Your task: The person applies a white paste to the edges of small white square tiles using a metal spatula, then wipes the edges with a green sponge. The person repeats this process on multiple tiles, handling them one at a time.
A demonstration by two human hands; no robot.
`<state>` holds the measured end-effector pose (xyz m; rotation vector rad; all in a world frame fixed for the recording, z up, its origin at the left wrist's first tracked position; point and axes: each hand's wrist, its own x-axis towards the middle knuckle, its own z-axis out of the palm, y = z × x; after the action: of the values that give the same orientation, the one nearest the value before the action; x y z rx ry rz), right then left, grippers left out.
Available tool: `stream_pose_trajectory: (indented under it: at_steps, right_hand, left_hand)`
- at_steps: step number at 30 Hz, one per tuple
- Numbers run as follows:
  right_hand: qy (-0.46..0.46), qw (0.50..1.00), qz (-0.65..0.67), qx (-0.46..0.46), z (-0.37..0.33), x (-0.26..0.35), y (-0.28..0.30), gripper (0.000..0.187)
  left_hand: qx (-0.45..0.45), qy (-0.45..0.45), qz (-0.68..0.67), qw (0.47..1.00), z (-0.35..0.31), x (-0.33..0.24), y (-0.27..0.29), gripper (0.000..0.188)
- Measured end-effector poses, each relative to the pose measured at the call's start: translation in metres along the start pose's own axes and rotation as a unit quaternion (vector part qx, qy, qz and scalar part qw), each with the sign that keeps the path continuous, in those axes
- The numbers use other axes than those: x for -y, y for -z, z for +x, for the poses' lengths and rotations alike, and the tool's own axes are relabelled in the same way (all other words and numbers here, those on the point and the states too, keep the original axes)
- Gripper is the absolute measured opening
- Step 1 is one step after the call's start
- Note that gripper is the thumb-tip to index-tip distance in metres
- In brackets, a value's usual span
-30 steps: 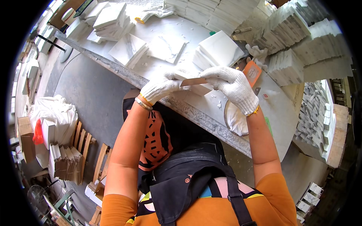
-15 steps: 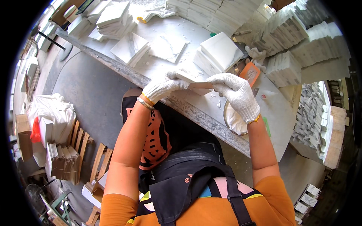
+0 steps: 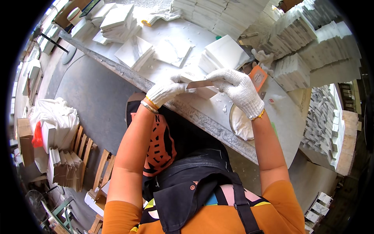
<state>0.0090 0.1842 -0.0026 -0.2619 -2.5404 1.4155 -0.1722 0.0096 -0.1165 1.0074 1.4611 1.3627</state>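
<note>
My left hand [image 3: 166, 93], in a white knitted glove, is closed on a white marble tile [image 3: 207, 93] over the table's near edge. Most of that tile is hidden by the hands and the blade. My gloved right hand [image 3: 235, 89] grips a thin flat metal scraper blade [image 3: 199, 84], which lies across the tile with its free end close to my left fingers. Below my right wrist stands a round bowl of white paste [image 3: 242, 124], partly covered by the forearm. Just beyond the hands is a stack of white tiles [image 3: 224, 54].
More tile stacks [image 3: 134, 50] and a single veined tile [image 3: 173, 51] lie on the stone-edged table [image 3: 210, 117]. An orange flat item [image 3: 258, 77] sits right of my right hand. A spare glove [image 3: 161, 16] lies at the back. Tall tile piles [image 3: 290, 37] stand at far right.
My right hand has shifted slightly left, and the blade has slid left along the tile toward my left hand. The left hand stays nearly in place.
</note>
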Motion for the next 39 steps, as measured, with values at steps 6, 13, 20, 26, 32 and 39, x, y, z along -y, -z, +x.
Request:
stream_pose_trajectory:
  at_steps: [6,13,20,26,32,39]
  right_hand:
    - [-0.028,0.999,0.027,-0.018,-0.012,-0.008,-0.001,0.021]
    - [-0.008,1.0,-0.007,-0.026,-0.019,-0.002,0.001,0.021]
    - [-0.03,0.999,0.001,-0.024,-0.017,0.001,0.001,0.022]
    - [0.053,0.997,-0.047,-0.03,0.003,-0.008,-0.01,0.021]
    - [0.002,1.0,-0.013,-0.008,-0.008,-0.005,-0.002,0.02]
    - [0.031,0.999,-0.037,-0.021,-0.006,-0.004,-0.002,0.019]
  left_hand:
    - [0.0,-0.04,-0.1,0.994,-0.001,0.007,-0.003,0.034]
    - [-0.01,-0.006,-0.045,0.999,-0.001,0.002,-0.004,0.031]
    - [-0.037,0.026,-0.013,0.999,-0.004,-0.01,-0.01,0.031]
    - [-0.009,-0.031,0.056,0.998,-0.001,-0.01,-0.004,0.035]
    - [-0.014,-0.001,-0.121,0.993,-0.007,-0.006,-0.006,0.042]
    - [-0.021,0.01,-0.056,0.998,-0.003,-0.003,-0.006,0.038]
